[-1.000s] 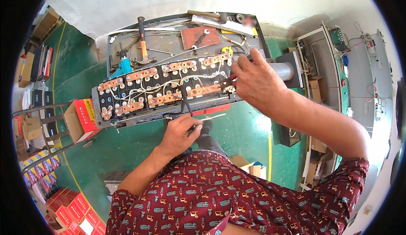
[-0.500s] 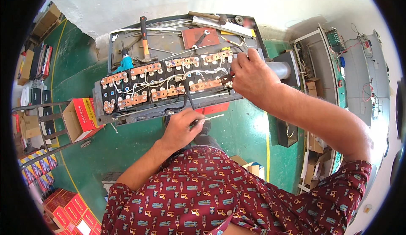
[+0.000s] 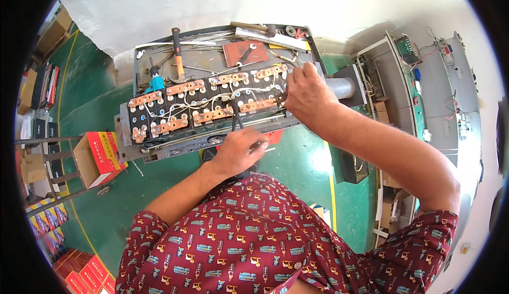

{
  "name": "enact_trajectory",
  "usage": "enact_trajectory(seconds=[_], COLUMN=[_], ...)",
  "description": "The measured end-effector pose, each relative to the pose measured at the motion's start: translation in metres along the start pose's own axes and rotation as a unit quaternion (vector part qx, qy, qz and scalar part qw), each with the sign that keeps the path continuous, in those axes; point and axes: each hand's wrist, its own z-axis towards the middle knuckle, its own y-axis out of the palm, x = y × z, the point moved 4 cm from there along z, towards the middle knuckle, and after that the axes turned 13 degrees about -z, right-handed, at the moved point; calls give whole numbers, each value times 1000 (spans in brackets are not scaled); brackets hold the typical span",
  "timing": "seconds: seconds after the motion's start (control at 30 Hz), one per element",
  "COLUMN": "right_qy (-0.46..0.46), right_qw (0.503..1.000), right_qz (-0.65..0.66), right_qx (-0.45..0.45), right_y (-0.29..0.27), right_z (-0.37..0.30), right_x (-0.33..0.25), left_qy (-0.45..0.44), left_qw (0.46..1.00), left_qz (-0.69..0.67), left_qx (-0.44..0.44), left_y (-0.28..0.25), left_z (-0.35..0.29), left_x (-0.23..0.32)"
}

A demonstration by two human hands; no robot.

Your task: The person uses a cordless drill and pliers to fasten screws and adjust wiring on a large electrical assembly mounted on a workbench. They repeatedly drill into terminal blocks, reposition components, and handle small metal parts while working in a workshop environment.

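Observation:
A long pack of black cells [image 3: 183,100] with copper busbars [image 3: 213,115] and bundled white wires [image 3: 204,102] lies in front of me. My right hand [image 3: 308,94] is over the pack's right end, its fingers closed near the end of a front busbar. Something small and dark shows beside its fingertips, but I cannot make out what it is. Close to the pack's front edge, my left hand [image 3: 239,150] is closed and partly smeared by motion. A thin white strip [image 3: 270,150] sticks out beside its fingers. Black cables [image 3: 237,118] run over the pack's front just above this hand.
Behind the pack, a metal tray holds a hammer [image 3: 177,53], a teal power tool [image 3: 155,82], a wrench [image 3: 245,54] on a reddish plate and a mallet [image 3: 268,29]. An open red box [image 3: 98,159] stands left. A grey cylinder [image 3: 339,88] and cabinets [image 3: 395,77] are right.
My left hand has moved slightly up and right, nearer the pack, and less of the white strip shows. My right hand stays at the pack's right end. The whole view has shifted a little.

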Motion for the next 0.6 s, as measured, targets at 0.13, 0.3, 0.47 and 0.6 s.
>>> enact_trajectory(seconds=[0.13,0.3,0.47,0.6], right_qy=[14,27,43,59], right_qw=[1000,999,997,995], right_qz=[-8,0,18,30], right_qx=[-27,-33,-56,-71], right_y=[-4,-13,-11,-7], right_z=[2,0,4,5], right_x=[-5,-9,-8,-8], left_qy=[16,18,31,37], left_qw=[1000,999,997,996], left_qz=[-11,-29,-59,-64], left_qx=[-7,-33,-42,-55], left_y=[-5,-11,-15,-20], left_z=[0,1,2,1], left_x=[-2,-1,4,5])
